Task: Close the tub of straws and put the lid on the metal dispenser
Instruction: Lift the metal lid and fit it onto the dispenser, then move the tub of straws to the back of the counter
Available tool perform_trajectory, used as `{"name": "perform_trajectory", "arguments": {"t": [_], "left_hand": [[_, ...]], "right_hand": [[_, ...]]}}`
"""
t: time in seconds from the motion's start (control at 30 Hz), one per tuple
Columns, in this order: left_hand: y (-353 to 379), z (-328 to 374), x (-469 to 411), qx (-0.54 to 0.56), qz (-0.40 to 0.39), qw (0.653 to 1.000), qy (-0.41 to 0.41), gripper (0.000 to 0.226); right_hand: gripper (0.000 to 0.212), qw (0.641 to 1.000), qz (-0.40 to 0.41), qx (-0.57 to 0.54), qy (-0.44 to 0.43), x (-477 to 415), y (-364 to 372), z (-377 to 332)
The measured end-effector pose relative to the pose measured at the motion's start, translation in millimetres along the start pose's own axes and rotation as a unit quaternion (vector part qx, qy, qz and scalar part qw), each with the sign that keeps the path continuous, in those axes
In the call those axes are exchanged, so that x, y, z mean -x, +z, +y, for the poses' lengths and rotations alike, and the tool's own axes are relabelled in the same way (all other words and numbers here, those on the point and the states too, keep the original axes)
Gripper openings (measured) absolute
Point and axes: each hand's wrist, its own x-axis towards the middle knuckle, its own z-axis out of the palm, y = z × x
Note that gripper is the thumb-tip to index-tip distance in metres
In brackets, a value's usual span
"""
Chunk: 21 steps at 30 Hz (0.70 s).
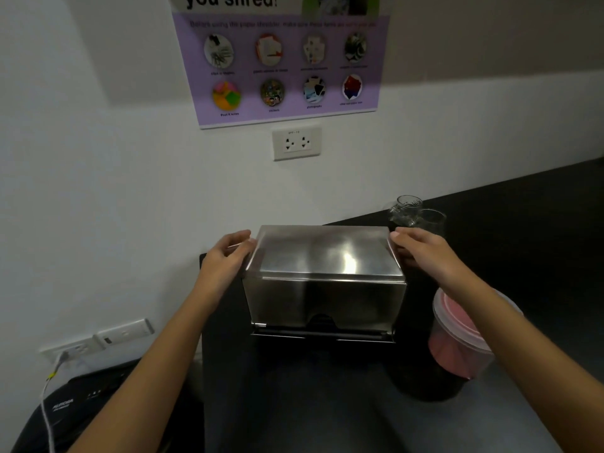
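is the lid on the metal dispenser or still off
On. The lid sits flat over the metal dispenser, edges lined up, with the left hand and right hand at its ends.

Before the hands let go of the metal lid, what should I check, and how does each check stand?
1. Lid on top of the metal dispenser: ok.
2. Lid seated flush all round: cannot tell; the back edge is hidden.
3. Left hand and right hand at opposite lid ends: ok.
4. Tub of straws closed: appears ok; a clear lid sits on it, the seal cannot be judged.
5. Glass jars behind the right hand clear of the lid: ok.
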Motion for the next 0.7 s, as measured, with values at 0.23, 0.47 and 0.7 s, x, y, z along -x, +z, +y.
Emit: {"name": "perform_trajectory", "arguments": {"t": [0.23,0.47,0.7], "left_hand": [[22,33,33,0.006,-0.004,0.986,0.169,0.015],[84,63,58,0.086,-0.148,0.966,0.196,0.021],[146,39,101,0.119,-0.259,0.950,0.129,0.023]], "right_hand": [[0.033,0.999,-0.004,-0.006,-0.050,35,-32,-1],[0.017,0.997,0.039,0.020,-0.056,54,-78,12],[0.022,0.996,0.042,0.055,-0.064,58,-116,43]]}}
